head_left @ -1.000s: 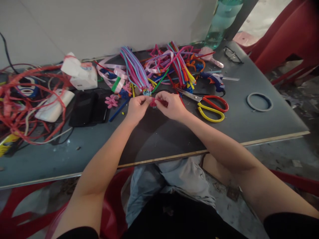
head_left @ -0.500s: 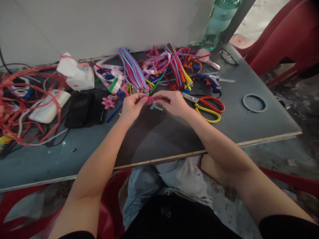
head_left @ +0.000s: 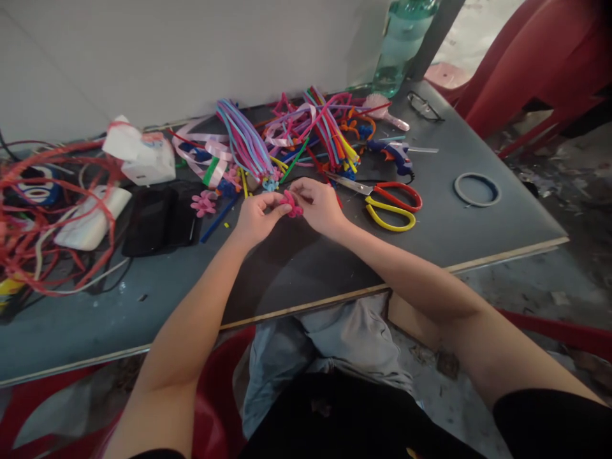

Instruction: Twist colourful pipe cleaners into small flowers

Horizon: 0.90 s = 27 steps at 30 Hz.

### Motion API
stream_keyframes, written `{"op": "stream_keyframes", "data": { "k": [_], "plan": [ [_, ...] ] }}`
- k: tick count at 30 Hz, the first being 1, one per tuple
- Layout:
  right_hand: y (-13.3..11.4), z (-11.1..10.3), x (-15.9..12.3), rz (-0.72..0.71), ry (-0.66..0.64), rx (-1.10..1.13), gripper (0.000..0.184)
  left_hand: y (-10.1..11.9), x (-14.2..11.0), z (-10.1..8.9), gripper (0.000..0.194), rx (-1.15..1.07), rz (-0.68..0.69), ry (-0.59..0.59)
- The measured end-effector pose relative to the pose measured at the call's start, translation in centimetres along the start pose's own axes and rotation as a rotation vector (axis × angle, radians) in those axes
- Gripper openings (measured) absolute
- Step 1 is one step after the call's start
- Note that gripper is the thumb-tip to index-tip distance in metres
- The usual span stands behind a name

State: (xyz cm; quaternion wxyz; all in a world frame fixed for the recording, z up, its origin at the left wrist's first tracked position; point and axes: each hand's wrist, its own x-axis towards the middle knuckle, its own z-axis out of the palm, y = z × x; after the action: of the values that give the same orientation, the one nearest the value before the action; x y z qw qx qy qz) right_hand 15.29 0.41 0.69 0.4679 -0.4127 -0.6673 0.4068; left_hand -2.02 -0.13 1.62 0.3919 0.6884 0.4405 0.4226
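A small pink pipe-cleaner flower [head_left: 292,204] is pinched between both my hands, above the near part of the dark table. My left hand [head_left: 261,218] grips its left side with thumb and forefinger. On the other side, my right hand [head_left: 318,205] has its fingertips closed on the petals, partly hiding them. Just behind my fingers lies a light-blue pipe-cleaner piece [head_left: 270,183]. Another pink flower [head_left: 204,203] rests left of my left hand. Scissors with red and yellow handles [head_left: 392,213] lie to the right of my right hand.
Bundles of coloured pipe cleaners [head_left: 246,140] lie at the back, with a glue gun [head_left: 396,155] and a hairbrush [head_left: 385,111]. A tape ring [head_left: 477,190] sits right. At left are tangled red cord [head_left: 29,242], a dark phone [head_left: 150,220] and a white box [head_left: 148,159]. A bottle [head_left: 401,48] stands behind.
The pink flower has turned, so more of its petals show between my fingers. The light-blue strands seen under my hands before are now out of sight there. The camera view has shifted slightly.
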Motion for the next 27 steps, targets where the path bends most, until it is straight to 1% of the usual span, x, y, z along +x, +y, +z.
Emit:
{"op": "stream_keyframes", "data": {
  "k": [4, 6, 8, 11, 14, 16, 21, 23, 27],
  "plan": [
    [0.6, 0.4, 0.5, 0.042, -0.080, 0.214, 0.015, 0.0, 0.1, 0.2, 0.043, -0.001, 0.031, 0.114],
    [1.2, 0.6, 0.7, 0.048, -0.111, 0.271, 0.017, -0.1, 0.1, 0.3, 0.044, 0.007, 0.037, 0.156],
    [1.6, 0.6, 0.7, 0.018, -0.101, 0.255, 0.015, -0.4, 0.1, 0.4, 0.043, 0.032, 0.040, 0.202],
    [1.8, 0.5, 0.7, -0.047, -0.040, 0.145, 0.013, -1.0, 0.1, 0.5, 0.038, 0.082, 0.040, 0.277],
    [1.9, 0.4, 0.8, -0.035, -0.028, 0.134, 0.015, -1.4, 0.2, 0.6, 0.032, 0.131, 0.044, 0.302],
    [1.9, 0.4, 0.8, -0.018, -0.031, 0.173, 0.021, -1.4, 0.1, 0.6, 0.028, 0.170, 0.056, 0.308],
    [1.5, 0.5, 0.8, -0.001, -0.034, 0.291, 0.050, -1.2, 0.0, 0.5, 0.023, 0.243, 0.076, 0.390],
    [1.1, 0.4, 0.7, 0.026, -0.059, 0.323, 0.054, -1.0, -0.1, 0.4, 0.023, 0.238, 0.084, 0.401],
    [0.3, 0.2, 0.4, 0.183, -0.111, 0.452, 0.050, -0.8, -0.2, 0.5, 0.024, 0.244, 0.092, 0.416]
  ]
}}
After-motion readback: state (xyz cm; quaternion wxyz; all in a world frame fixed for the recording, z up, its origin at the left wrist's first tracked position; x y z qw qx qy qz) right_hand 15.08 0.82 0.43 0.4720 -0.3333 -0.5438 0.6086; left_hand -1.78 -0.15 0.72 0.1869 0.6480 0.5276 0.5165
